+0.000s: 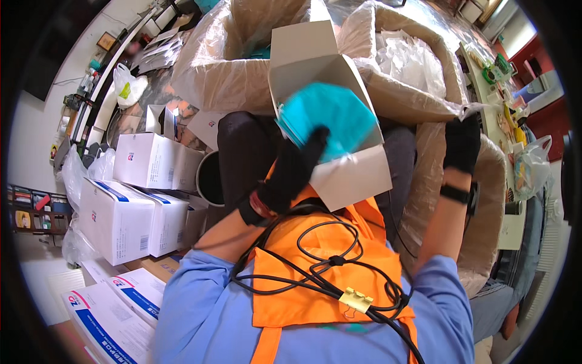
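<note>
The person's left hand (291, 167), in a black glove, is closed around a stack of teal face masks (330, 118). The masks look blurry. The hand holds them at the mouth of a small open cardboard box (315, 67) that rests on the person's lap. The box tips toward the person, likely so the masks can slide in or out easily. Its flaps stand open and out of the way.

The right hand (462, 142), also in a black glove, is up on the rim of a big carton lined with clear plastic (424, 67). It looks curled over the plastic edge, but it is hard to tell if it is really gripping or just resting there. It may be holding the liner back so the inside is easy to reach.

A black cord (321, 261) loops over the person's orange vest (327, 285), held by a gold clip (355, 299).

There is not much room. Another lined carton (212, 67) sits ahead on the left, very near the small box. White boxes (118, 218) are stacked on the left, close to the elbow. A crowded shelf (503, 91) runs along the right. The only open space is right over the lap.
</note>
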A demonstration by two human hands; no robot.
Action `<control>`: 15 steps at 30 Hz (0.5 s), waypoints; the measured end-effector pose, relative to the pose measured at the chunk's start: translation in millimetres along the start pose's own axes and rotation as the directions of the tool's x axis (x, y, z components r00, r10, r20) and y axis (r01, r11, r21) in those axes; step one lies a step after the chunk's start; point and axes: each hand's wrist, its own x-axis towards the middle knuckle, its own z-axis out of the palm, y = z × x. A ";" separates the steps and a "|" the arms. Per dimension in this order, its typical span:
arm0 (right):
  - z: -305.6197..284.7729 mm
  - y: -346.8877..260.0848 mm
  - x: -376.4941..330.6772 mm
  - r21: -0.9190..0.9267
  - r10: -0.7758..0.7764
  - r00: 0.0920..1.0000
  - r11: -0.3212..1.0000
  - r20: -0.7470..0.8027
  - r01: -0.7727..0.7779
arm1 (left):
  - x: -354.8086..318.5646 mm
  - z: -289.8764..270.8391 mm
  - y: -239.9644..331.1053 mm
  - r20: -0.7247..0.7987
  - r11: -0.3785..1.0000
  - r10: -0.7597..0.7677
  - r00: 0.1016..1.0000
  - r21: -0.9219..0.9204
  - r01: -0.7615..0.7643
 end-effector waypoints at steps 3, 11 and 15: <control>-7.9 -57.5 -2.7 0.501 0.069 0.956 0.840 0.284 -0.209 | 9.2 -8.8 12.8 0.092 0.819 -0.546 0.832 -0.151 0.554; 12.1 -161.0 -14.3 0.745 0.353 0.855 0.432 0.380 -0.509 | 17.7 -16.9 6.5 0.118 0.960 -0.279 0.953 0.047 0.275; 27.6 -150.7 -28.7 0.563 0.207 0.867 0.687 0.454 -0.459 | 22.9 -16.9 3.5 0.142 0.986 -0.135 0.981 0.119 0.118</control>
